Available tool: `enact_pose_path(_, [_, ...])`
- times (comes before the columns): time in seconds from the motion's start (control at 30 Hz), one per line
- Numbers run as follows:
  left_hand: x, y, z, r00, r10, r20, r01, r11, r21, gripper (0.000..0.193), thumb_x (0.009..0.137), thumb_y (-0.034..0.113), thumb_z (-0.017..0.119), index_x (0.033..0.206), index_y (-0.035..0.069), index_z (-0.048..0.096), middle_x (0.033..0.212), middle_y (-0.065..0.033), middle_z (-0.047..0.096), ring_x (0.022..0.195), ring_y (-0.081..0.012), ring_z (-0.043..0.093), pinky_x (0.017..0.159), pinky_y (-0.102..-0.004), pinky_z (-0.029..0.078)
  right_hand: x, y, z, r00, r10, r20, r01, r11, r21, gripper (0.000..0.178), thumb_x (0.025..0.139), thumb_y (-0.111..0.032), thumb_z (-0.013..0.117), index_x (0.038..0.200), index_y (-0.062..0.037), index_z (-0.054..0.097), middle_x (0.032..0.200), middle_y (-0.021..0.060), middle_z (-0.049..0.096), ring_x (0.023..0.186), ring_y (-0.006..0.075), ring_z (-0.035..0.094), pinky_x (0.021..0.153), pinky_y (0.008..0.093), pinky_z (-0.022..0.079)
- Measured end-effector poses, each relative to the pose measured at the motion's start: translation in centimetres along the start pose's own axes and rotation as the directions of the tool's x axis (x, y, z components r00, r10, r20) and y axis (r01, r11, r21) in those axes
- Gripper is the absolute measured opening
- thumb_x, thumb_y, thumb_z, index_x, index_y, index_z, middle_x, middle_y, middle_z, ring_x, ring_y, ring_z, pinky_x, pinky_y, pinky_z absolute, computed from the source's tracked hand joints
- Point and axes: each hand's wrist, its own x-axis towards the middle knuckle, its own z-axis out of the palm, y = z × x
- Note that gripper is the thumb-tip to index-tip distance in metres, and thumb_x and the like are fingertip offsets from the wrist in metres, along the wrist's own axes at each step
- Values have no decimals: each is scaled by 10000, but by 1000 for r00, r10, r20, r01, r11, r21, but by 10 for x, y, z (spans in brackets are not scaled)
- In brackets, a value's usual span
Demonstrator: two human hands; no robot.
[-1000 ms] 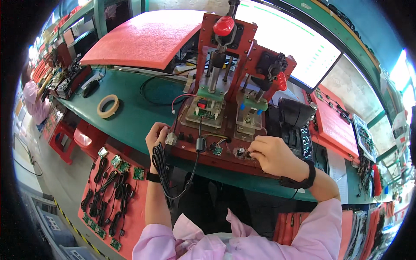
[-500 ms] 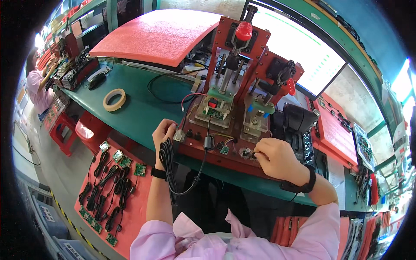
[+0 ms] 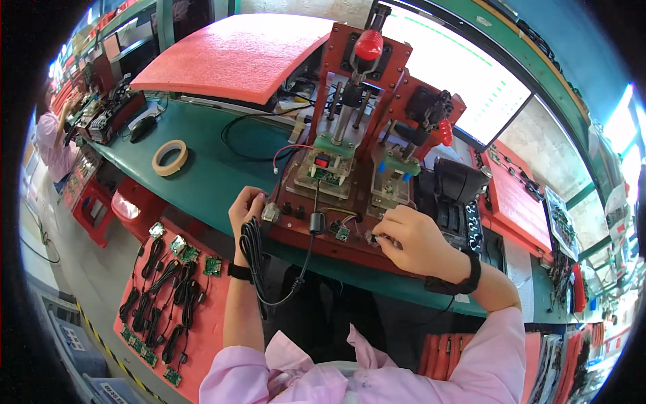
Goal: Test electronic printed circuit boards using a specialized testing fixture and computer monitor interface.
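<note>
From the head view I find the left hand (image 3: 246, 210) curled at the left front corner of the red test fixture (image 3: 350, 161), fingers closed around a coiled black cable (image 3: 252, 250) whose loops hang below the palm toward the wrist; the fingertips press a small metal-grey plug (image 3: 270, 213) against the fixture's edge. The right hand (image 3: 412, 241) rests on the fixture's front ledge, fingers bent and pinched at a small part by the thumb; I cannot tell what that part is, as the fingers cover it. A small green circuit board (image 3: 342, 233) lies on the ledge just left of that hand, and another board sits clamped under the left press column with its red knob (image 3: 368, 44). The fixture stands on the green workbench (image 3: 202, 175), with a tape roll (image 3: 169, 157) well to its left. A red tray (image 3: 202, 316) of cabled boards lies below the bench, partly cut off by the picture's dark rim. The cable's far end is hard to trace.
</note>
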Motion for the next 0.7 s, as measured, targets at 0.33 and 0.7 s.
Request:
enact_pose_path(0.33, [0, -3, -2, 999, 37, -18, -36, 998, 52, 115, 858, 93, 549, 836, -13, 587, 653, 9, 538, 566, -36, 418, 491, -209, 326, 5, -1, 4, 1000, -16, -16, 16, 1000, 11, 66, 698, -45, 585, 761, -28, 577, 744, 92, 521, 733, 271, 526, 648, 370, 461])
enact_pose_path(0.7, [2, -5, -2, 999, 32, -33, -31, 999, 38, 109, 852, 89, 557, 827, -12, 587, 663, 6, 546, 581, -44, 436, 512, -210, 349, -2, -4, 12, 996, -32, -77, 29, 999, -46, 79, 669, -39, 594, 722, -24, 538, 739, 105, 477, 733, 278, 492, 662, 354, 444])
